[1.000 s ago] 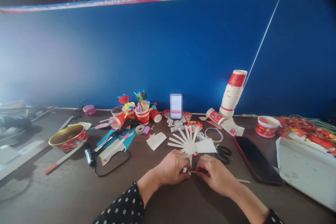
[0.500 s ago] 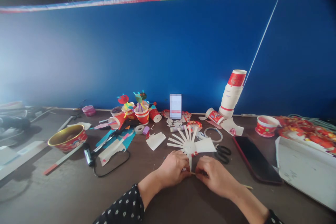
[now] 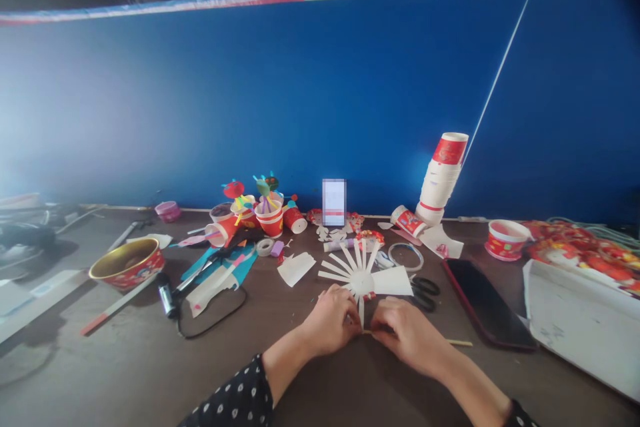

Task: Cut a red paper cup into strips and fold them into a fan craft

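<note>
A white paper cup [image 3: 361,282], cut into strips that fan out from its round base, lies in front of me. My left hand [image 3: 331,319] is closed at the near end of one strip, fingertips pinching it. Close beside it, my right hand [image 3: 407,330] is closed on a thin wooden stick [image 3: 460,343]. One end of the stick sticks out to the right past my wrist; its other end meets the strip between my two hands. A wider white flap of the cup points right, toward black-handled scissors [image 3: 425,293]. My fingers partly hide the stick and the strip's end.
A phone [image 3: 487,303] and a white tray-like piece [image 3: 580,320] lie to the right. Stacked paper cups [image 3: 443,177] lean at the back. A lit phone [image 3: 334,202] stands behind the cut cup. Left are a gold-lined bowl [image 3: 127,263], cup crafts [image 3: 270,219] and tape [image 3: 265,247].
The stick's right end has swung slightly up and left, showing more of its length. My hands stay almost in place at the strip's end.
</note>
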### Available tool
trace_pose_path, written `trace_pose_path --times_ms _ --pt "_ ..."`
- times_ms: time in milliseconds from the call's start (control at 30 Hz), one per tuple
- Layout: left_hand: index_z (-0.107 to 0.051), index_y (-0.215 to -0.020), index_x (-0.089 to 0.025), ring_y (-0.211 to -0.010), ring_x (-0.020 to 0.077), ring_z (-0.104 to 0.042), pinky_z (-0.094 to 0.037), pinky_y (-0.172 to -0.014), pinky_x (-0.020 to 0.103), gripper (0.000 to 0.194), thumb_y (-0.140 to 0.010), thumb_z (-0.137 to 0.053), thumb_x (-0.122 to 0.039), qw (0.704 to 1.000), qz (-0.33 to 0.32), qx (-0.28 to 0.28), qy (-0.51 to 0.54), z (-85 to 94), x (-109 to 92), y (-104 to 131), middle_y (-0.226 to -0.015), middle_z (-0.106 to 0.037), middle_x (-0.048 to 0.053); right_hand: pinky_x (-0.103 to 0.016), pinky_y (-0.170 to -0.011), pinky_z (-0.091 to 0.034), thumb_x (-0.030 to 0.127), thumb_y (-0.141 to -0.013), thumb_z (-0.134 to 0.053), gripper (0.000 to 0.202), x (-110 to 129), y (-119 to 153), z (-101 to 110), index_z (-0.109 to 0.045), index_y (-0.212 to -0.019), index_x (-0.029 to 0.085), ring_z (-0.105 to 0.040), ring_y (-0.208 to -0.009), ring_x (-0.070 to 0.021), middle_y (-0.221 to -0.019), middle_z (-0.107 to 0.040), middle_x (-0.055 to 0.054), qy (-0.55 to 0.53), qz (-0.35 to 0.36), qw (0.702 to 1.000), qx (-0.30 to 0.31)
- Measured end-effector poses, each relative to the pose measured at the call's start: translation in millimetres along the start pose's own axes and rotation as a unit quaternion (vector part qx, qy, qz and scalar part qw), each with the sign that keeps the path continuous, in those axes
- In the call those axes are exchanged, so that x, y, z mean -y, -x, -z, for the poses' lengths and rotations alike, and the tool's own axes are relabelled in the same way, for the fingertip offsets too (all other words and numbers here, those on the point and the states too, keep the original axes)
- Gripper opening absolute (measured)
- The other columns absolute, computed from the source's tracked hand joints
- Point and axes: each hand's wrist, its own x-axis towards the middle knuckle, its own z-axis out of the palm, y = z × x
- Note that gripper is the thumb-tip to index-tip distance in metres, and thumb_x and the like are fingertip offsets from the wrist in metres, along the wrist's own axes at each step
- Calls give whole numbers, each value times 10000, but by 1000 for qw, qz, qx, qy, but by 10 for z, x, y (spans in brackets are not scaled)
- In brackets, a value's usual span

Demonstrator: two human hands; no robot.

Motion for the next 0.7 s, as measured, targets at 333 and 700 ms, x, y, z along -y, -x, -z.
trace_pose_path --times_ms 333,700 --pt "-667 -650 -183 -946 219 -496 -358 -813 333 36 -682 -672 -201 996 81 -32 6 -106 -131 -2 -859 -635 28 -272 -691 -362 168 -749 -584 45 -26 -11 -61 -618 -733 195 -542 -809 -188 -793 -613 -23 7 -23 999 -22" --pt "-686 -685 -204 -957 222 -491 -362 -833 354 68 -718 -627 -196 995 92 -22 19 -93 -170 -7 -887 -637 18 -255 -664 -351 153 -727 -557 75 -69 -28 -146 -601 -686 198 -541 -765 -173 -747 -595 -10 -12 -71 997 -37"
